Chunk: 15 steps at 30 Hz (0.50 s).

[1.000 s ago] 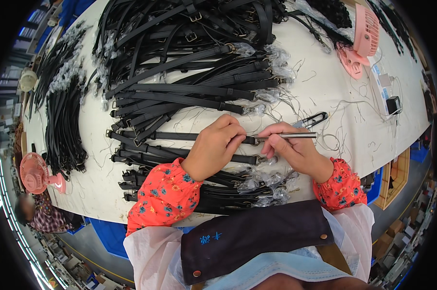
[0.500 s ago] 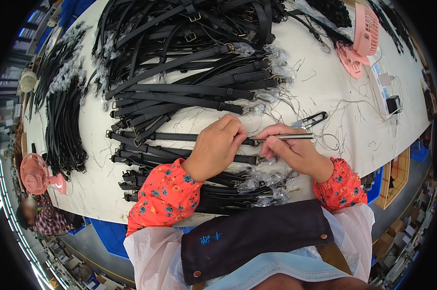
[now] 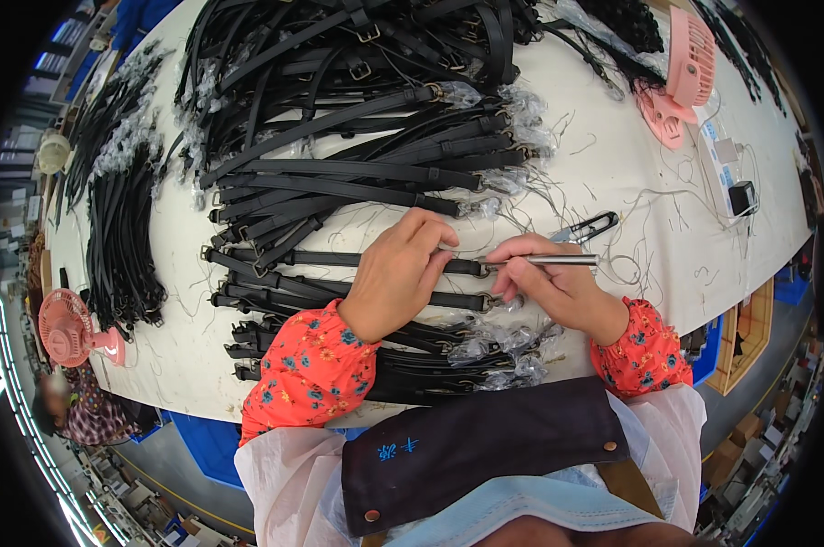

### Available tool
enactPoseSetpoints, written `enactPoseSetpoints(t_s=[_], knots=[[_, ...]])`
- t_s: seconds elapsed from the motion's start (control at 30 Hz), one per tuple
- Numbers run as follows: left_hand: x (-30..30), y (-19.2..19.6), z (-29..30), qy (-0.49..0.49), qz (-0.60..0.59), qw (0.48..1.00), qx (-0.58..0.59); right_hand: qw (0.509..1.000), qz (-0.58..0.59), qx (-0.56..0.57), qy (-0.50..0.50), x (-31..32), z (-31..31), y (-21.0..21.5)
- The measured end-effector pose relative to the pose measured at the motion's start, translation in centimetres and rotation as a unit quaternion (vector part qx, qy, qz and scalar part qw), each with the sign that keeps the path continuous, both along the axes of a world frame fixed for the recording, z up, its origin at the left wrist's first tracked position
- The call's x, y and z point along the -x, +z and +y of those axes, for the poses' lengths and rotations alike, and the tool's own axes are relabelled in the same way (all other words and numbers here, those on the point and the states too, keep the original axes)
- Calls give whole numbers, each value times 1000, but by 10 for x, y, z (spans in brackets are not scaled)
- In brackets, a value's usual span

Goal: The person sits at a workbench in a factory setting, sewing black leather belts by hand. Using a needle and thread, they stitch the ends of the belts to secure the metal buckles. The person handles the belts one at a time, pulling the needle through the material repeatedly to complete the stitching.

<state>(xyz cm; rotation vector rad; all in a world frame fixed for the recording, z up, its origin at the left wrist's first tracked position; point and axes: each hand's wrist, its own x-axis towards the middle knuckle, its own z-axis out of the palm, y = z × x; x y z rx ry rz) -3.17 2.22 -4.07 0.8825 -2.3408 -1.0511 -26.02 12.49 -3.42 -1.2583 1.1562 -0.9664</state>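
Observation:
My left hand [image 3: 395, 275] is over a black strap [image 3: 325, 259], thumb and forefinger pinched together; what is between them, if anything, is too small to see. My right hand [image 3: 558, 284] grips a slim silver pen-shaped tool [image 3: 565, 260], whose thin tip points left toward the strap's metal-fitted end. More black straps [image 3: 466, 301] lie beneath and beside both hands, several with clear plastic wrapping [image 3: 512, 339] at their right ends. Just beyond my right hand rests a pair of black-handled thread snips [image 3: 594, 224].
A large heap of black buckled straps [image 3: 357, 68] covers the far table, with another bundle [image 3: 124, 237] at left. Pink fans stand at the far right [image 3: 690, 59] and left [image 3: 65, 328]. A white power strip [image 3: 717, 169] with cables lies right; loose thread ends [image 3: 558, 187] are scattered about.
My left hand has shifted slightly left and away from the strap's end, widening the space between the hands. The right hand and its tool have barely moved.

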Motion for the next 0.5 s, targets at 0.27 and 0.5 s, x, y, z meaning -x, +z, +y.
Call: enactPoseSetpoints(t_s=[0.27, 0.5], knots=[[-19, 10, -10, -233, -82, 962, -121, 994, 15, 109, -21, 4, 3, -4], [-12, 5, -24, 37, -107, 937, 329, 979, 72, 177, -69, -1, 0, -12]])
